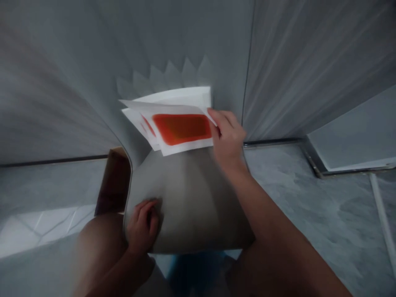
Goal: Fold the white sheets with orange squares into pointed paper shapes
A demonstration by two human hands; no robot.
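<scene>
We hold a white paper sheet (pixel 181 144) printed with an orange-red, round-cornered rectangle (pixel 182 128) by its right edge, over the grey mat (pixel 185 202). Its far left corner lifts to a point, its lower edge slants above the mat, and more white papers (pixel 185 97) lie behind it and to its left. Open room runs below the papers, where the mat spreads bare down to its near edge; past them, a row of pale pointed shapes (pixel 173 76) crosses the grey surface.

The sheet's right edge sits between the thumb and fingers of our right hand (pixel 229 138), which pinch it closed. That forearm reaches up from the lower right, wrist bent inward. Our left hand (pixel 144 227) rests on the mat's left side, near our knee (pixel 97 243), fingers loosely curled; we cannot tell whether they grip anything.

Beyond the mat's left edge, an open brown box (pixel 113 181) stands on the grey floor (pixel 278 181).
</scene>
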